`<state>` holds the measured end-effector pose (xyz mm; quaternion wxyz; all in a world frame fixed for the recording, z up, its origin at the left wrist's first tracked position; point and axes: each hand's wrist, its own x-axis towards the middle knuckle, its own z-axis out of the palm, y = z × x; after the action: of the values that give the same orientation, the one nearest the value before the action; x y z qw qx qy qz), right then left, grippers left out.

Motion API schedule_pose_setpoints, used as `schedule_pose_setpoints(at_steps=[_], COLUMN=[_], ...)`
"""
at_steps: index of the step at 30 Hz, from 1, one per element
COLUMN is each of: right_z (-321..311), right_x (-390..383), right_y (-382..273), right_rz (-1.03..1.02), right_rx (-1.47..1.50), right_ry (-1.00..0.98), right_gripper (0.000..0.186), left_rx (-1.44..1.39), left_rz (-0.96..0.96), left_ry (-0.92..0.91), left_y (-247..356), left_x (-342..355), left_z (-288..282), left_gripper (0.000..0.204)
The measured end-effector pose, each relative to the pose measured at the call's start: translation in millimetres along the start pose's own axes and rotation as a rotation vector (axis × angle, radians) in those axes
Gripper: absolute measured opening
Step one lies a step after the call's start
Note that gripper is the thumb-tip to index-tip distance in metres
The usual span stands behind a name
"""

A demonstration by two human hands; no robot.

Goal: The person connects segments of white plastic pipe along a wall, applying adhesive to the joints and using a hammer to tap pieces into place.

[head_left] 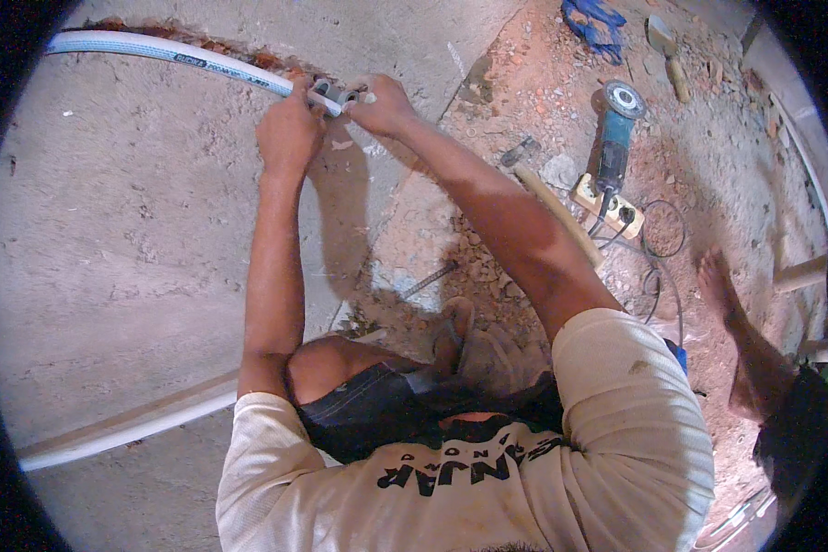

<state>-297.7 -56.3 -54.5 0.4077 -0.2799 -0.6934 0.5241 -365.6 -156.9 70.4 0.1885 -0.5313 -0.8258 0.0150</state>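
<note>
A white pipe with blue stripes runs along a groove in the rough plaster wall, and its end reaches my hands. My left hand is closed round the pipe close to that end. Beside it, my right hand pinches a small grey pipe fitting against the pipe's end. Fingers partly cover the fitting, so I cannot tell whether the pipe sits inside it or only touches it. Exposed red brick shows in the groove behind the pipe.
Rubble covers the ground at right. There lie an angle grinder, a power strip with cables, a wooden handle, a trowel and a blue strap. Another person's leg is at far right. A second pipe runs lower left.
</note>
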Motion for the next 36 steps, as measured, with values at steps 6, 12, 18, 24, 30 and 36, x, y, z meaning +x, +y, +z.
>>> schedule_pose_setpoints(at_steps=[6,12,18,24,30,36], right_z=[4.5,2.5,2.5,3.2,11.3,9.8], right_x=[4.5,2.0,1.7,1.7,8.9,14.1], right_y=[11.5,15.6,13.9,13.7,30.7,30.4], right_rz=[0.054,0.035,0.015,-0.004,0.049,0.094], right_rx=[-0.009,0.141,0.087,0.091,0.141,-0.003], right_ry=[0.048,0.030,0.034,0.029,0.055,0.066], right_gripper=[0.035,0.031,0.027,0.027,0.027,0.026], left_rx=[0.001,0.000,0.015,0.004,-0.037,-0.010], left_rz=[-0.003,0.001,0.005,0.005,0.015,0.015], left_ry=[-0.005,-0.028,0.002,0.005,0.029,0.035], left_y=[2.8,3.3,1.9,-0.2,2.4,3.9], left_x=[0.4,-0.1,-1.4,-2.0,-2.0,-3.4], left_z=[-1.3,-2.1,2.2,4.3,3.7,2.4], left_gripper=[0.041,0.040,0.043,0.042,0.040,0.040])
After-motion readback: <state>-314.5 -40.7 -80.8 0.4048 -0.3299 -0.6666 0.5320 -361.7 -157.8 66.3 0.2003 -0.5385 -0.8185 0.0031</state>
